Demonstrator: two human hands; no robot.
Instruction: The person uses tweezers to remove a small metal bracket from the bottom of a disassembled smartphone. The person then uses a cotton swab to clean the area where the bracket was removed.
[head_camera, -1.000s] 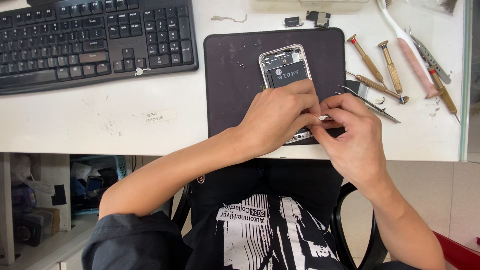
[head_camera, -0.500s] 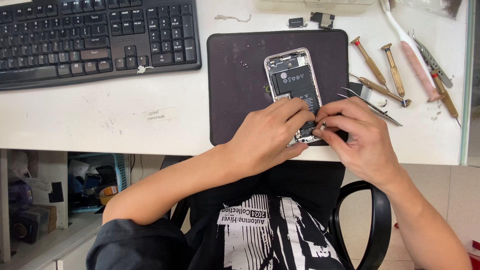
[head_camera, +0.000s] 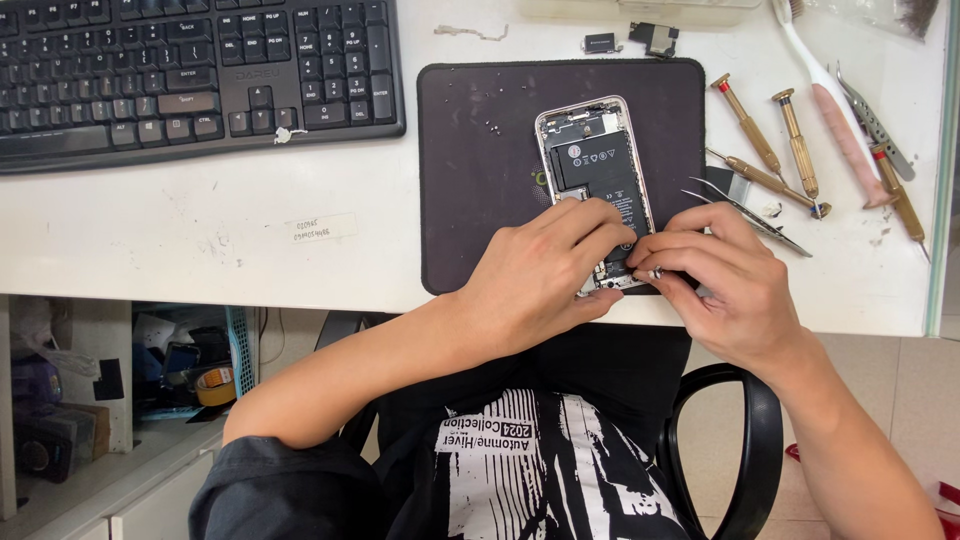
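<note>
Head view, looking down at a white desk (head_camera: 250, 250). One opened phone (head_camera: 595, 175) lies face down on one dark mat (head_camera: 480, 170), its back cover off, its black battery and circuit parts showing. The phone's lower end sits at the mat's near edge, under my fingers.

My left hand (head_camera: 545, 275) rests on the phone's lower part, fingers curled and pressing down on it. My right hand (head_camera: 725, 270) meets it from the right, thumb and forefinger pinched together at the phone's lower right corner. I cannot tell what, if anything, sits between those fingertips; it is too small to see.

A few tiny screws (head_camera: 490, 127) are scattered on the mat, left of the phone.

To the right of the mat I count three brass-handled screwdrivers (head_camera: 745, 125), one toothbrush (head_camera: 835, 110) with a pink handle, and two tweezers (head_camera: 750, 215), one just beside my right hand, the other by the desk's right edge.

One black keyboard (head_camera: 190, 70) lies at upper left, well apart from the mat. Two small black parts (head_camera: 600, 42) sit just beyond the mat's far edge.
</note>
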